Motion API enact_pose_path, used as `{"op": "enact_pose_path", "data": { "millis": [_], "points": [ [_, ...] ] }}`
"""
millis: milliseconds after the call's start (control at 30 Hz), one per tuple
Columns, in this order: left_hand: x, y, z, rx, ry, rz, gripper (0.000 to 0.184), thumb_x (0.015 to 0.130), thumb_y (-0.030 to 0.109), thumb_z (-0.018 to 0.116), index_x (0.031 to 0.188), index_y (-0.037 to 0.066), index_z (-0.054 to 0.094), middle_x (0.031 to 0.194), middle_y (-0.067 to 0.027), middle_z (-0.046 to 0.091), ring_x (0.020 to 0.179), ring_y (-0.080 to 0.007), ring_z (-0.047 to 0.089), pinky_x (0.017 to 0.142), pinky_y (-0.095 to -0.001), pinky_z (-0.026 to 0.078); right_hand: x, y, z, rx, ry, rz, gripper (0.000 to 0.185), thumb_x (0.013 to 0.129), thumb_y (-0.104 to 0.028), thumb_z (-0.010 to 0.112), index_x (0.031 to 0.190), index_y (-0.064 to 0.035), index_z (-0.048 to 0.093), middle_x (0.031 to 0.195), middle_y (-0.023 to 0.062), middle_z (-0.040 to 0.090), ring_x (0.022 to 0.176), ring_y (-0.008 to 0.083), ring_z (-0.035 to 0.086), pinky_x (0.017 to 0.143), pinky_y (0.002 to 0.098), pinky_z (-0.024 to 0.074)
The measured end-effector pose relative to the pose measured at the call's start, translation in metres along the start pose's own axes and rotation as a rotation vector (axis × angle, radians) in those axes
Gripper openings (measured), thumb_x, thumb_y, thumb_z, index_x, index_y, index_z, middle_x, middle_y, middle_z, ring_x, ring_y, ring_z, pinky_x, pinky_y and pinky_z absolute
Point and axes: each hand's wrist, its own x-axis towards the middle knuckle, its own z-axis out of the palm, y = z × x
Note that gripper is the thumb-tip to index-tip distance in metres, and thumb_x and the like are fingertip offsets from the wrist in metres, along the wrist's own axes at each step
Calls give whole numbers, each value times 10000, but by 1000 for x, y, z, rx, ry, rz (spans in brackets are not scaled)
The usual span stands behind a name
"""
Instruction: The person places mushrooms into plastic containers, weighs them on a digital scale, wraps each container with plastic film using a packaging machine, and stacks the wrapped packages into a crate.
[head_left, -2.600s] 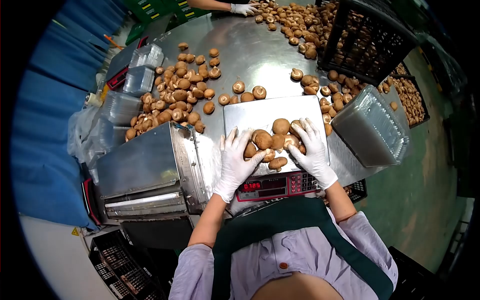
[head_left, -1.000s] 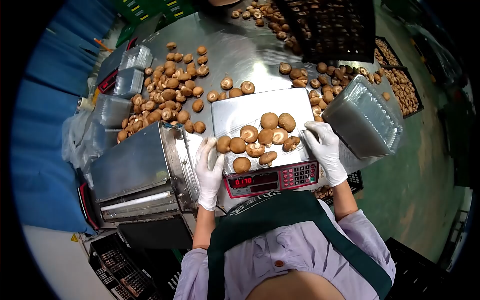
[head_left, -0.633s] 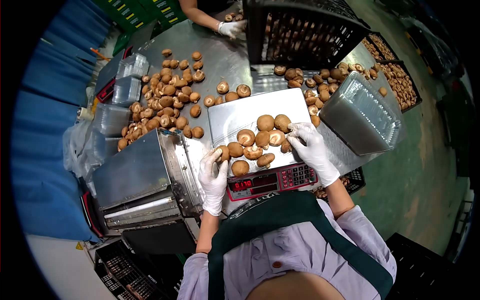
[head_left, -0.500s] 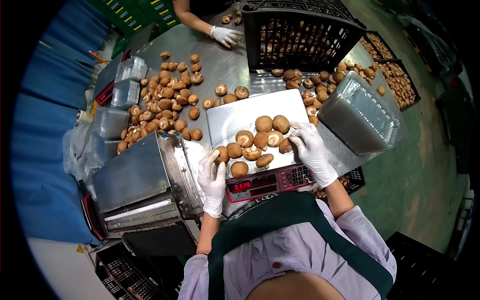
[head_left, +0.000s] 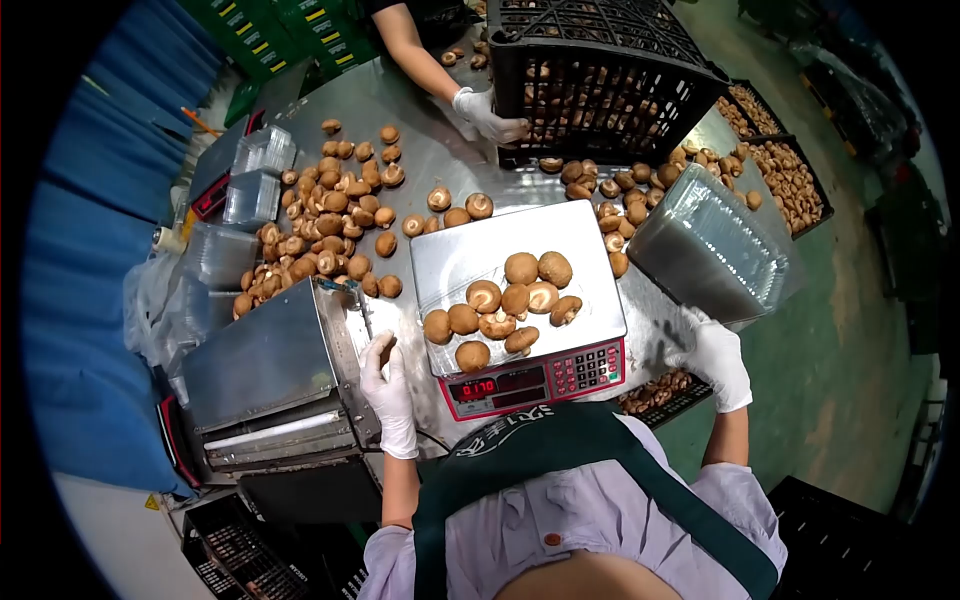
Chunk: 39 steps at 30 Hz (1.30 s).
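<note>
Several brown shiitake mushrooms (head_left: 515,299) lie loosely grouped on the silver pan of a weighing scale (head_left: 580,240). Red digits on its display (head_left: 478,387) appear to read 0170. To the left of the scale is my gloved left hand (head_left: 388,395), fingers apart and holding nothing, beside the metal edge of a wrapping machine (head_left: 265,345). My gloved right hand (head_left: 715,358) is off the scale's right side, fingers spread and empty, just below a stack of clear plastic trays (head_left: 690,250). Whether it touches the trays I cannot tell.
Across the table, another person's gloved hand (head_left: 490,115) is at a black crate (head_left: 610,90) of mushrooms. A mushroom pile (head_left: 335,205) lies at left, near more clear trays (head_left: 250,200). Filled crates (head_left: 785,180) stand at far right.
Both my hands have drawn away from the mushrooms on the scale, left hand leftward, right hand right and down. The display reading changed. The other person's hand moved right to the crate.
</note>
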Motion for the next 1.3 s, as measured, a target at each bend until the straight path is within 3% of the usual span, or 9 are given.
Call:
{"op": "enact_pose_path", "data": {
  "millis": [33,100,233,367,500,600,733,1000,1300],
  "points": [
    [0,-2,-3,-10,-15,-37,222,852,15,588,1070,2,625,1056,-99,614,943,-176,604,838,-280,482,0,2,5,48,329,-104,338,638,-308,781,856,-65,693,859,127,674,794,300,653,746,403,506],
    [2,-4,-8,21,-36,-46,224,853,23,593,1074,8,628,1050,-91,618,931,-166,605,829,-272,481,15,-19,-9,117,468,-130,253,708,-269,736,856,-70,689,850,97,680,799,267,653,729,375,514],
    [3,11,-14,17,-98,-172,237,853,41,606,1088,25,633,1023,-75,630,898,-150,609,804,-265,483,42,-43,-22,662,212,145,361,820,-305,669,640,1,602,620,164,582,537,323,534,543,372,433],
    [7,21,-21,101,-201,-317,291,863,127,615,1131,13,616,1045,-108,656,910,-156,624,810,-275,487,73,-57,-17,417,117,-6,446,825,-482,599,883,-44,661,751,156,656,722,319,646,656,396,500],
    [6,3,-17,117,-307,-353,392,847,227,632,1177,20,595,1016,-135,667,859,-154,640,762,-264,498,88,-76,-14,420,-22,-31,439,829,-463,596,1032,-81,671,840,163,681,806,310,663,744,376,514],
    [9,28,-7,97,-422,-504,427,837,242,648,1192,15,580,752,-62,626,660,-125,591,639,-260,493,97,-81,0,412,-164,-94,375,837,-405,593,968,-67,692,806,131,688,772,271,671,731,347,515],
    [10,36,8,-165,-501,-688,247,863,64,604,1087,-24,551,669,-12,565,493,-72,501,429,-217,392,99,-92,11,607,-267,-33,270,835,-294,608,870,-41,696,694,87,672,647,183,657,650,292,502],
    [34,33,-19,-40,-487,-502,101,829,68,631,905,3,614,674,-11,612,536,-73,543,509,-238,445,72,-118,5,792,-37,19,249,839,-245,618,816,-1,662,626,65,641,537,90,581,553,251,479],
    [92,22,-177,83,-424,-282,156,801,73,629,936,-5,618,634,-18,603,532,-81,555,508,-251,466,33,-273,-33,839,27,-123,257,857,-241,589,779,-2,644,613,39,636,522,76,564,528,221,463]
  ]
}}
